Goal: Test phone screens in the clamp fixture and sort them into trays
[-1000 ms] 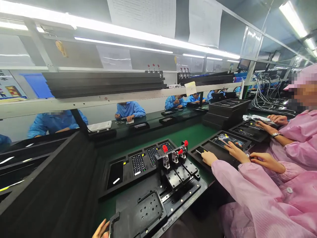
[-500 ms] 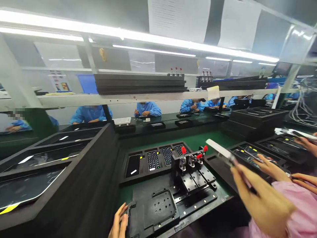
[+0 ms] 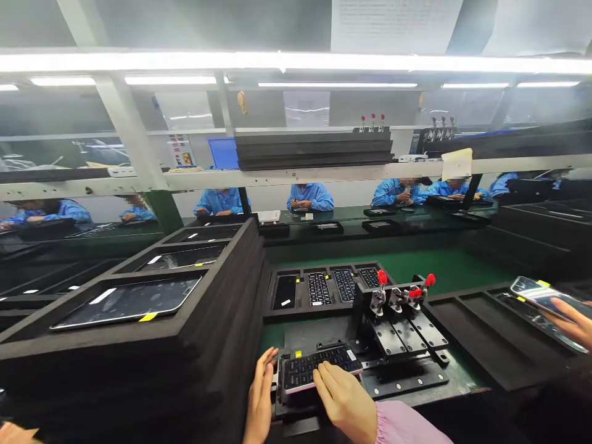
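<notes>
The right hand (image 3: 345, 398) has its grip closed on the keypad device (image 3: 305, 370), over the black fixture (image 3: 411, 383); 1 white label (image 3: 351, 355) there is unreadable. The left hand (image 3: 260, 398) is at the fixture's left side, grip unclear. Overhead sheet (image 3: 395, 24): illegible print.

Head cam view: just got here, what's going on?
One person is working a keypad-patterned device at a black fixture. Their right hand has its fingers on the device's near edge; the left hand is at its left end. Whether it sits flat can't be told. Beyond, a black tray holds more panels; a tray stack stands to the left. At right, a co-worker's hand holds another device.
</notes>
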A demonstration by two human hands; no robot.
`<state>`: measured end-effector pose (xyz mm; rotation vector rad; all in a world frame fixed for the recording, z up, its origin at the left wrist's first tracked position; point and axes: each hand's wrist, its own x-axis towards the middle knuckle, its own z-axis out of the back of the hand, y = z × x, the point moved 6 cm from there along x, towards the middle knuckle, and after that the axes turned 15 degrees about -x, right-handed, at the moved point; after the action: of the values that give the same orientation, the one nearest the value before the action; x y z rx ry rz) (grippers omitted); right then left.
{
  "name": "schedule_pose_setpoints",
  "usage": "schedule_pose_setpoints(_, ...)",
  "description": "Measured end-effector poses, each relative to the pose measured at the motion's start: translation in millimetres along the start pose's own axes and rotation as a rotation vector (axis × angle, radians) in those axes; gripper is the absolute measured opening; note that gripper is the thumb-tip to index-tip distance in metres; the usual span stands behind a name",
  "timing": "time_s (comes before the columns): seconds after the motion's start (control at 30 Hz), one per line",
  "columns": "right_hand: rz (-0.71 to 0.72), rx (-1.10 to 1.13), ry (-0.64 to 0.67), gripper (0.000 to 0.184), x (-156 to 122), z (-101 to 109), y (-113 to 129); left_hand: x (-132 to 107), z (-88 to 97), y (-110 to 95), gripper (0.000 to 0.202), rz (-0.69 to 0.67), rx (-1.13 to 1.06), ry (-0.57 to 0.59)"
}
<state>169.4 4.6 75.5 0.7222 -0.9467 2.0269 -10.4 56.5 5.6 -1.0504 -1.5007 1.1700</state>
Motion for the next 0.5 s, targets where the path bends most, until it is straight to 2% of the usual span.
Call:
schedule_pose_setpoints(0.13, -0.11, 0.001, 0.009, 0.027, -13.5, -18.1, 13.1, 2.8, -2.0, -1.7, 0.041, 0.011, -0.052, 0.012)
schedule_pose_setpoints(0.27, -0.172, 0.034, 0.018, 0.024, -23.5, -27.6, 21.8, 8.6, -4.4, -6.6, 0.04, 0.012, -0.083, 0.005)
schedule_pose_setpoints(0.43, -0.199, 0.118, 0.05, 0.021, -30.2, -25.6, 16.5, 24.3, -14.4, -15.3, 0.041, 0.032, 0.055, 0.085)
schedule_pose_setpoints(0.5, -0.145, 0.148, 0.09, 0.031, -27.7, -18.4, 12.4, 31.2, -20.8, -19.0, 0.038, 0.038, 0.102, 0.14)
